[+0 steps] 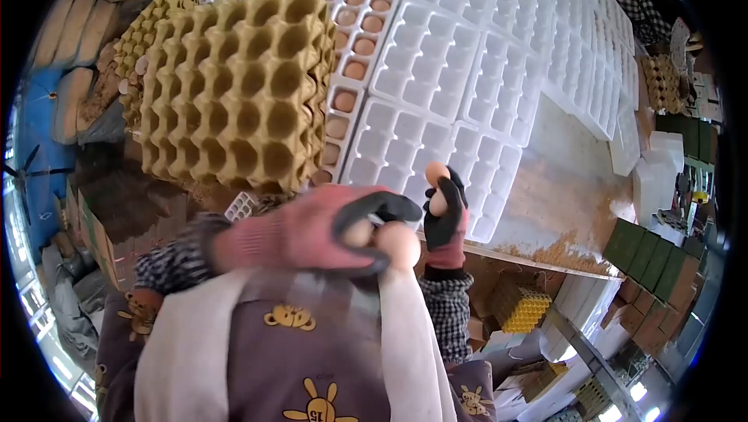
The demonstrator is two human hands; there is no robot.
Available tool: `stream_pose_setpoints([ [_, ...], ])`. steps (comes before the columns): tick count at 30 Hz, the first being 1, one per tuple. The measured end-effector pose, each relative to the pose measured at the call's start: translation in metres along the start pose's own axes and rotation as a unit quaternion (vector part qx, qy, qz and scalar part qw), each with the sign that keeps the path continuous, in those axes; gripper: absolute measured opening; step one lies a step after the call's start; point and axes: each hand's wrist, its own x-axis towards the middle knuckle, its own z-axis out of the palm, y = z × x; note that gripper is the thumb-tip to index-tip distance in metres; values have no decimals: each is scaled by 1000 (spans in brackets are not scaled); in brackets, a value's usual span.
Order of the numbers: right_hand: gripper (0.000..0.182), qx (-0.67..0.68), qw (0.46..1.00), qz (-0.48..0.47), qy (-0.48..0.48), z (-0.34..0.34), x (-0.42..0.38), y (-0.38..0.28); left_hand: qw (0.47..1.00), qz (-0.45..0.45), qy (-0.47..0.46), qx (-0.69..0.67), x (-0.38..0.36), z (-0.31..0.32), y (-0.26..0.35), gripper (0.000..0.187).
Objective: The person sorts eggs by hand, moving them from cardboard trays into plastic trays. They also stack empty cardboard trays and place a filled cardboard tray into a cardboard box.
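Both hands wear pink gloves with dark fingers. My left hand (312,227) is in front of my chest, its fingers wrapped round eggs (399,245), one of them large and close to the camera. To its right, my right hand (446,219) is closed round eggs (437,173), one sticking up above the fingertips. Beyond the hands lie white foam trays (401,145) with empty square pockets. A tall stack of yellow-brown egg trays (234,87) stands at the left, its top tray empty. Beside the stack, brown eggs (355,70) sit in white trays.
A bare, dusty stretch of tabletop (569,196) lies to the right of the foam trays. Green boxes (643,250) and a yellow tray stack (520,307) are at the lower right. A person in a checked sleeve (643,17) is at the upper right.
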Motion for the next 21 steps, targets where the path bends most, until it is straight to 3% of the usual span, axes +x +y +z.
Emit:
stream_pose_setpoints([
  [1,39,-91,991,-100,-9,-6,10,4,997,-63,-22,28,13,22,-22,58],
  [2,40,-111,988,-105,22,-2,23,0,996,-54,69,23,33,39,-62,60],
  [3,42,-93,980,-174,32,-2,44,13,986,-46,160,20,57,48,-101,63],
  [5,46,-377,848,-368,57,15,55,3,899,-107,360,223,97,57,-133,65],
  [9,61,-507,780,-365,38,8,63,33,848,-71,417,320,92,56,-197,67],
  [10,60,-578,732,-359,14,2,58,39,827,-70,382,408,79,60,-200,67],
  [11,58,-648,677,-348,-17,-5,50,44,798,-75,344,489,65,68,-199,68],
  [13,58,-660,655,-366,-47,-15,54,56,783,-89,349,507,51,74,-195,67],
  [15,58,-671,630,-385,-73,-22,49,56,897,-140,300,293,26,84,-185,61],
  [17,57,-647,668,-364,-59,-12,45,52,918,32,210,334,-15,92,-145,54],
  [19,59,-666,649,-363,-55,-9,46,53,816,166,179,524,-33,71,-61,55],
  [21,60,-620,672,-404,-45,-8,42,54,726,-22,386,569,-33,58,-20,63],
])
